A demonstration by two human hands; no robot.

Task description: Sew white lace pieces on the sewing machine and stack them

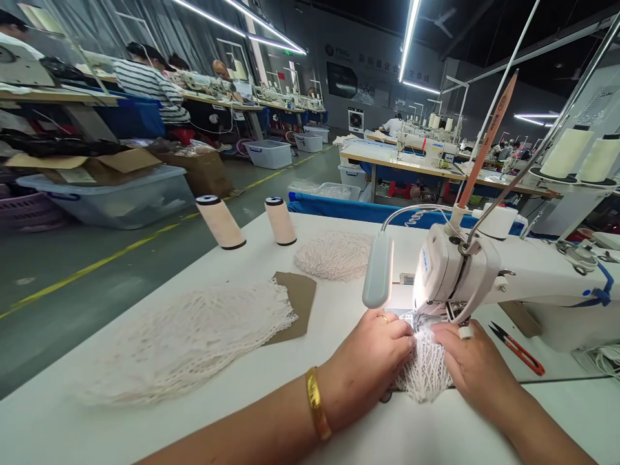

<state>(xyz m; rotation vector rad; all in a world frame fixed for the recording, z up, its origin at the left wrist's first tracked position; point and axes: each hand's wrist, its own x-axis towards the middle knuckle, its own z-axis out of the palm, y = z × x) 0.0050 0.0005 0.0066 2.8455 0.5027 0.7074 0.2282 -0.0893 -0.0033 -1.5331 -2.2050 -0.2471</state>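
My left hand [371, 358] and my right hand [472, 365] both press on a small piece of white net fabric [426, 365] lying on the white table under the needle of a white sewing machine [465, 271]. The fingers of both hands are bunched on the net, one hand on each side of it. A gold bangle sits on my left wrist and a ring on a left finger. The machine's lamp [378, 271] shines just above my left hand.
A large heap of white net [194, 339] lies at the left, over a brown card template [298, 303]. A smaller net pile [334, 255] and two thread cones [220, 221] stand farther back. Red snips [518, 349] lie at the right. Other people sit at distant machines.
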